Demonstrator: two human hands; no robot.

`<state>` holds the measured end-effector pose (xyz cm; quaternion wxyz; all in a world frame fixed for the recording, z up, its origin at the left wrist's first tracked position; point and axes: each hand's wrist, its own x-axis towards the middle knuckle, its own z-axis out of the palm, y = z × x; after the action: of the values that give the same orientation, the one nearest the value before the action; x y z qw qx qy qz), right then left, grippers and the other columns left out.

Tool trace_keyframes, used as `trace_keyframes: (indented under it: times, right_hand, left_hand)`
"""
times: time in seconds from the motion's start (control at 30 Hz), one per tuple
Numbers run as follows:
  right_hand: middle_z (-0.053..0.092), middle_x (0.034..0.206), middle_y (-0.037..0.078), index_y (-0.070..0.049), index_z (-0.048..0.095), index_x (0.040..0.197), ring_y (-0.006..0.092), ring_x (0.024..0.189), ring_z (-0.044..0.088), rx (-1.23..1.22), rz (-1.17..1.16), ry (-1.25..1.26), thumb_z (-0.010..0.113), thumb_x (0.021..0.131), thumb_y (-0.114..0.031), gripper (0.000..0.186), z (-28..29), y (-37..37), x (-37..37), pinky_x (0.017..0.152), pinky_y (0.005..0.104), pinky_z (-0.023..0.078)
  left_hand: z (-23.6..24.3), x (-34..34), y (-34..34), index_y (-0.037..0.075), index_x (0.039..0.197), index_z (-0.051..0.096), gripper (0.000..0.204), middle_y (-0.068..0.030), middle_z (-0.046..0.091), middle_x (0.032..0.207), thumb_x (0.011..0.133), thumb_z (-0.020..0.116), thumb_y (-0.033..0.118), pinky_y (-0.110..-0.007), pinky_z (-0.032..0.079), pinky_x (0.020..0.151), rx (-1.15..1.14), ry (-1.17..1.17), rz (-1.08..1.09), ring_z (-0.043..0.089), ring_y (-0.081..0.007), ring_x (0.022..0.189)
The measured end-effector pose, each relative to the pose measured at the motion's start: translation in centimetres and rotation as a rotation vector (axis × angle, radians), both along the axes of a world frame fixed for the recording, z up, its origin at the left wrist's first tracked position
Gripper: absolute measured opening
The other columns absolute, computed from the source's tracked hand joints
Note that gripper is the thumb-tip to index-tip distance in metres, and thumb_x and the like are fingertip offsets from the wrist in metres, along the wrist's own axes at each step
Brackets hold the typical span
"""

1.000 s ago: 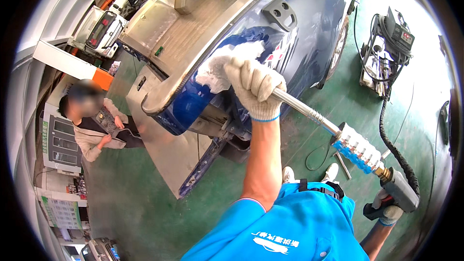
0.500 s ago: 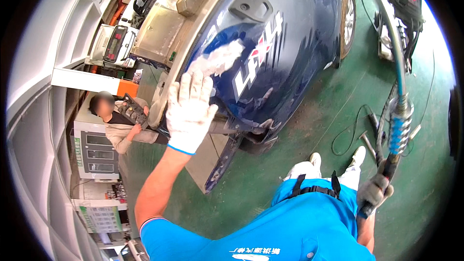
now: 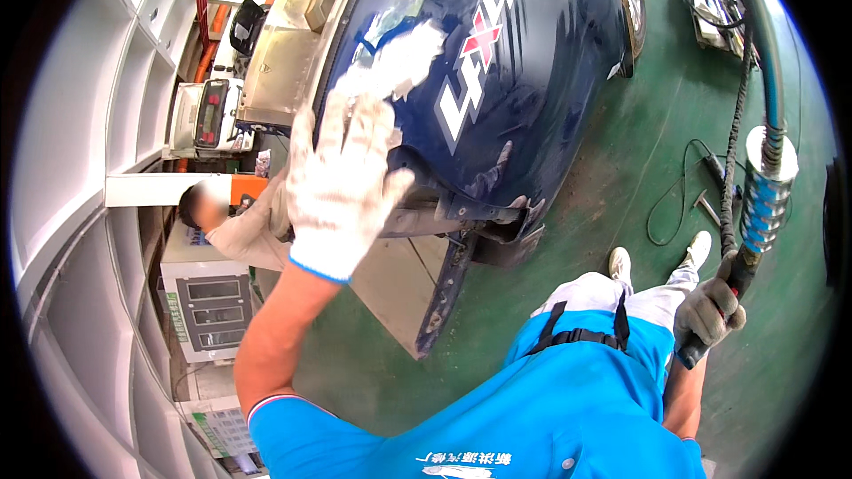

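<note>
The white-knit-gloved left grip (image 3: pixel 342 184) spreads empty, fingers apart; at its one o'clock, and nearer it, lies the jagged white patch (image 3: pixel 401 62) on the curved dark-blue panel (image 3: pixel 532 62). The grey-gloved right grip (image 3: pixel 711 311) clamps a silver-and-blue ribbed tool (image 3: pixel 762 213), its length pointing toward one o'clock.

Car repair shop around me: blue truck (image 3: pixel 555 80) with white patch (image 3: pixel 406 58), hammer (image 3: pixel 707 207) and cable (image 3: pixel 652 217) on green floor (image 3: pixel 612 164), white vehicle (image 3: pixel 232 111) parked beyond.
</note>
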<state>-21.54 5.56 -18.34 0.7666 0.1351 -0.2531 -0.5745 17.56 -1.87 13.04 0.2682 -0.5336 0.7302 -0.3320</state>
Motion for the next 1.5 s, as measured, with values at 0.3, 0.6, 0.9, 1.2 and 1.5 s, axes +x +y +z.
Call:
trace_keyframes:
  times: [0.3, 0.6, 0.9, 1.2, 1.5]
  right_hand:
    - [0.054, 0.088, 0.003, -0.008, 0.019, 0.168, 0.0116, 0.054, 0.053, 0.003, 0.005, 0.116, 0.069, 0.097, -0.008, 0.087, -1.1, 3.0, 0.3, 0.043, 0.0255, 0.046]
    - [0.054, 0.09, 0.004, -0.008, 0.019, 0.167, 0.01, 0.054, 0.052, 0.048, -0.023, 0.258, 0.07, 0.096, -0.008, 0.087, -0.3, 5.5, -4.0, 0.041, 0.023, 0.044]
    - [0.05, 0.087, 0.002, -0.007, 0.018, 0.166, 0.0094, 0.056, 0.053, 0.033, -0.054, 0.215, 0.07, 0.097, -0.008, 0.086, -1.1, 6.3, -3.2, 0.041, 0.0223, 0.044]
    - [0.051, 0.086, 0.0, -0.008, 0.015, 0.168, 0.0108, 0.059, 0.053, 0.051, -0.09, 0.324, 0.072, 0.098, -0.012, 0.09, -2.3, 7.4, -3.5, 0.047, 0.0251, 0.044]
    - [0.042, 0.06, -0.003, -0.004, 0.046, 0.104, 0.006, 0.041, 0.038, 0.016, -0.056, 0.544, 0.076, 0.095, -0.021, 0.035, 0.0, 6.9, -4.4, 0.036, 0.0235, 0.028]
  left_hand:
    - [-1.7, -1.6, -1.8, 0.007, 0.144, 0.059, 0.078, -0.016, 0.063, 0.141, 0.078, 0.083, 0.042, -0.054, 0.035, 0.121, -0.147, 0.075, -0.103, 0.055, -0.0351, 0.135]
    - [-9.0, -4.5, 4.2, 0.006, 0.138, 0.064, 0.066, -0.0184, 0.06, 0.146, 0.081, 0.08, 0.036, -0.059, 0.03, 0.122, -0.277, 0.573, -0.132, 0.053, -0.0387, 0.139]
    - [-0.9, 0.3, 4.8, 0.009, 0.149, 0.056, 0.081, -0.0125, 0.052, 0.157, 0.077, 0.084, 0.035, -0.061, 0.024, 0.125, -0.113, 0.052, -0.001, 0.042, -0.0364, 0.148]
    - [-1.3, 0.2, 6.6, 0.006, 0.141, 0.062, 0.073, -0.0151, 0.058, 0.149, 0.075, 0.084, 0.03, -0.062, 0.027, 0.123, -0.119, 0.16, 0.008, 0.046, -0.0365, 0.144]
    - [-5.7, -1.8, 2.7, 0.007, 0.142, 0.057, 0.074, -0.0154, 0.063, 0.136, 0.078, 0.085, 0.031, -0.05, 0.041, 0.116, -0.143, 0.632, -0.049, 0.057, -0.0306, 0.132]
